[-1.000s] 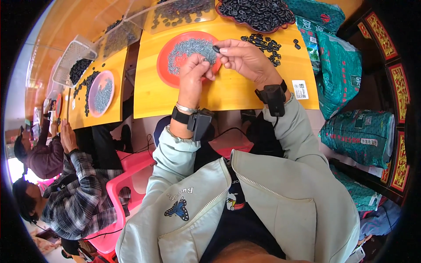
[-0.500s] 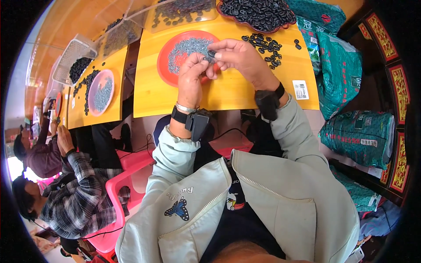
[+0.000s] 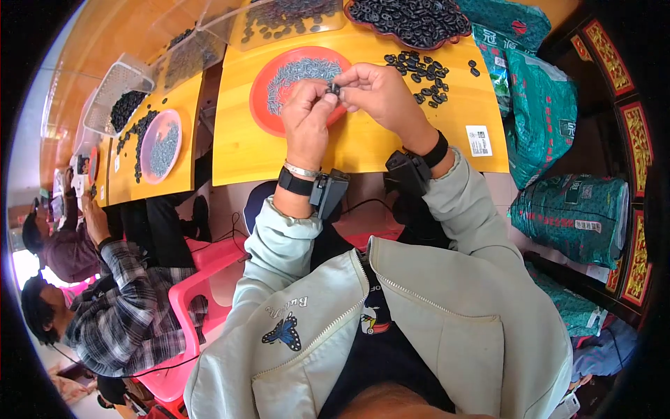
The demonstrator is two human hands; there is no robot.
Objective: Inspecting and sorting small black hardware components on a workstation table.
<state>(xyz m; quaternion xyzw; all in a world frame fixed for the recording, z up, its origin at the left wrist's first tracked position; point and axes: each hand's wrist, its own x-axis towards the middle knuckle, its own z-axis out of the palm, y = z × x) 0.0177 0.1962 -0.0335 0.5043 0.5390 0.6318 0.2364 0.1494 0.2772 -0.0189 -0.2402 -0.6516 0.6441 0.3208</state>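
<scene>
Over the edge of a round red plate (image 3: 262,119), my left hand (image 3: 307,105) and my right hand (image 3: 380,94) meet at the fingertips. Between them they pinch a small black plastic piece (image 3: 333,89) with an opening in it; part of it is covered by the fingers. Both hands are closed on this piece. Small grey metal pins or screws (image 3: 289,73) fill the plate; their exact kind is too small to tell. To the right of my right hand, loose black plastic pieces (image 3: 429,73) lie scattered on the yellow table (image 3: 419,150).
A dark red scalloped tray (image 3: 412,46) heaped with black pieces stands at the back. Left of it is a clear plastic bin (image 3: 289,21). Green sacks (image 3: 541,119) stand to the right. Beyond a pink chair (image 3: 185,300), a person in plaid (image 3: 125,307) sits at a neighbouring table.
My left hand has turned and shifted slightly right, its fingers now closer to the right hand's. The black piece shows more plainly between the fingertips. Both wrists have drawn closer together.
</scene>
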